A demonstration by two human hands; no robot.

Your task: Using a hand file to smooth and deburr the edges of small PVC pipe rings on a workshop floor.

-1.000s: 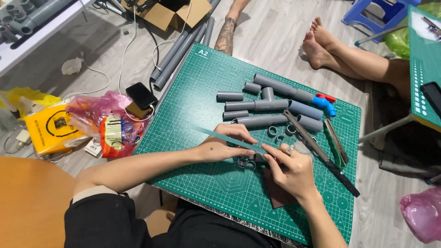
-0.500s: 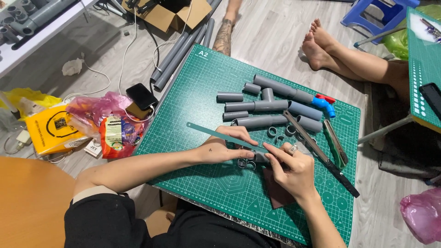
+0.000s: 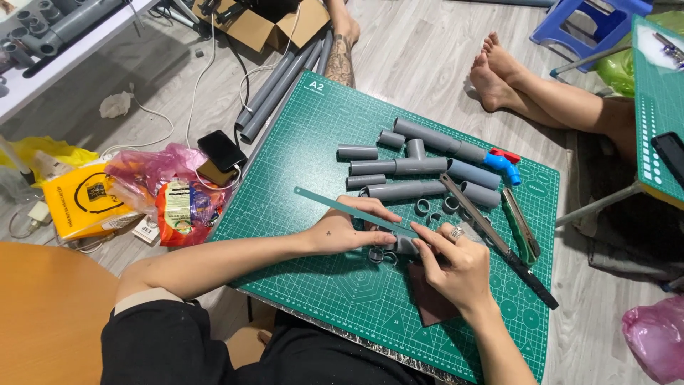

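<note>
— While we lean over the green gridded cutting mat, what do we have in hand?

— Our left hand presses a short grey plastic pipe stub down on the mat, fingers curled over it and over the near end of a long thin teal-grey ruler strip, which slants up and away to the left. Our right hand pinches in from the other side, thumb and forefinger closed at the stub's end. Whether it holds a small tool there, we cannot tell.

— So which step is this?

— We judge it as measuring or marking the stub against the strip; both hands are clenched on the piece, neither is free.

— Where does the stub sit among the rest?

— Near the mat's front middle, just beside two small grey rings and above a dark brown sheet of abrasive paper. The row of grey pipe lengths, the blue and red plastic valve and the long black-handled saw lie farther up and to the right.

— What does the next move call for?

— In our judgement, a steady left hand, so stub and strip keep from sliding, and a fine, light touch from the right.
</note>
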